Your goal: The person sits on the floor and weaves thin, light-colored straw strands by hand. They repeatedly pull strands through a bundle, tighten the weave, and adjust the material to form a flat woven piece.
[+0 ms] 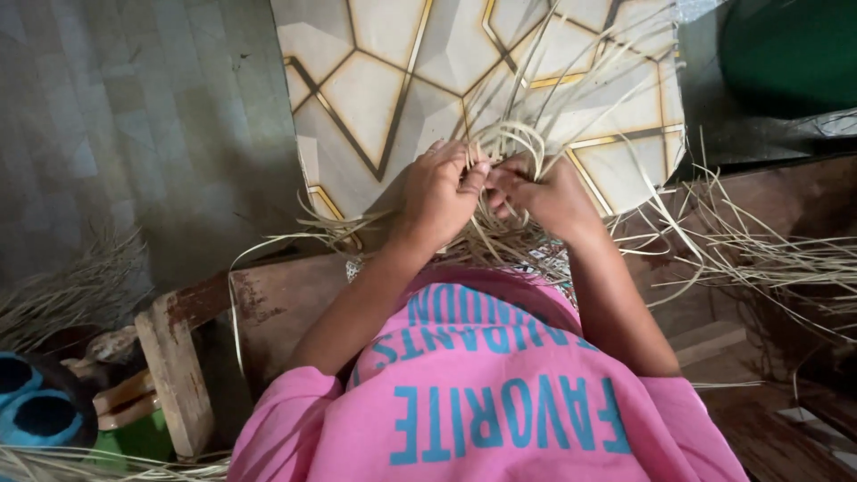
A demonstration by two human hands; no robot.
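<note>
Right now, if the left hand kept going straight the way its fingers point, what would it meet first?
The left hand points toward the right hand, so it would likely first meet the looped pale straw strips pinched between them, then the right hand's fingers. Depth is unclear.

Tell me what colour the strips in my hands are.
Pale straw-tan strips, clearest in the head view.
</note>
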